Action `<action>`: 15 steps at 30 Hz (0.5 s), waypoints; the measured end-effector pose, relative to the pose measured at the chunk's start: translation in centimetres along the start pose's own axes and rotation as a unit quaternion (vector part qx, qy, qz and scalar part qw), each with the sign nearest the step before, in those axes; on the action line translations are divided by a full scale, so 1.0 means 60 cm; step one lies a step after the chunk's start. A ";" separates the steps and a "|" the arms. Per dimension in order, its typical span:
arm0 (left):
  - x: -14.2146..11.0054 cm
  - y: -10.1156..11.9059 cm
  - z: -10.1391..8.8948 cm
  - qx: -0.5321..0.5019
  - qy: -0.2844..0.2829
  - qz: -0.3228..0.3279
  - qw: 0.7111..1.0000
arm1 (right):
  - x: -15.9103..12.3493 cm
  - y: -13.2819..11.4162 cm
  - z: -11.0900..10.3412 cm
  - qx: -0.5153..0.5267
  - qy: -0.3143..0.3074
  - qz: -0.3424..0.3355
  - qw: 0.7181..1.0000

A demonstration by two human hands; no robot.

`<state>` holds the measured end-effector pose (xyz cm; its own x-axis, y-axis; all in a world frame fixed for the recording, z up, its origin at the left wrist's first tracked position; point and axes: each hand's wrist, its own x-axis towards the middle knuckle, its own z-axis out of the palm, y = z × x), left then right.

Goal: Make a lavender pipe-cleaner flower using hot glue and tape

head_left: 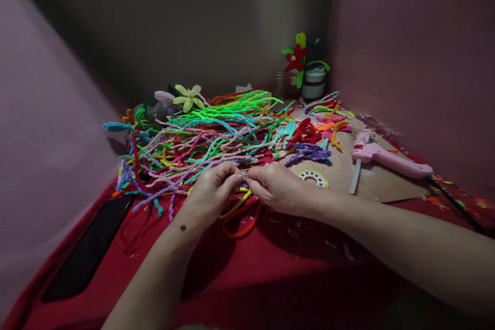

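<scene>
My left hand (216, 191) and my right hand (276, 187) meet over the front of the craft pile, fingertips almost touching. Both are closed in a pinch on a short purple pipe cleaner (244, 182), most of it hidden by the fingers. Just below them, a yellow pipe cleaner (237, 206) and a looped red pipe cleaner (242, 236) lie on the red cloth (294, 263). Behind the hands spreads a heap of fuzzy pipe cleaners (216, 134) in many colours. Bent purple pieces (309, 153) and red pieces (305, 131) rest beyond my right hand.
A pink glue gun (394, 160) lies on a brown board (371, 185) at the right, its cord trailing off. Near my right wrist is a white ring with holes (313, 177). A black phone-like slab (88, 250) lies left. A lidded cup (313, 84) stands at the back.
</scene>
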<state>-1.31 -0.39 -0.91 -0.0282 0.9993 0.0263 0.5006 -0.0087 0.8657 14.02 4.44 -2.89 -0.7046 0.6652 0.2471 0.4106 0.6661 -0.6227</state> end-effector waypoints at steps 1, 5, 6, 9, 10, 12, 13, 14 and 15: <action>0.000 -0.002 0.000 0.009 0.015 0.016 1.000 | 0.000 0.000 -0.002 0.025 0.001 0.001 1.000; -0.001 -0.002 0.004 0.021 0.059 0.044 0.997 | 0.000 0.001 -0.005 0.120 0.029 0.023 0.992; -0.001 -0.001 0.004 0.018 0.063 0.047 0.997 | 0.000 0.001 -0.004 0.137 0.032 0.029 0.990; 0.000 -0.002 0.005 -0.035 0.059 0.040 0.997 | 0.000 0.002 -0.003 0.197 0.021 0.052 0.979; 0.001 -0.003 0.004 -0.076 0.050 0.032 0.995 | 0.001 0.002 -0.003 0.226 0.014 0.068 0.972; 0.001 -0.005 0.003 -0.169 0.020 0.010 0.985 | 0.003 0.003 -0.004 0.301 -0.003 0.106 0.948; 0.002 -0.006 0.003 -0.208 0.003 -0.001 0.978 | 0.004 0.003 -0.005 0.343 -0.013 0.121 0.931; 0.002 -0.007 0.002 -0.232 -0.010 -0.007 0.973 | 0.006 0.004 -0.006 0.385 -0.023 0.131 0.913; 0.002 -0.007 0.002 -0.241 -0.016 -0.011 0.970 | 0.007 0.004 -0.006 0.423 -0.030 0.136 0.895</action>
<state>-1.40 -0.27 -1.34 -0.0036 1.0000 -0.0046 0.0379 0.0048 0.9993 14.06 5.01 -2.66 -0.6855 0.7278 -0.0228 0.0029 -0.0285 -0.9996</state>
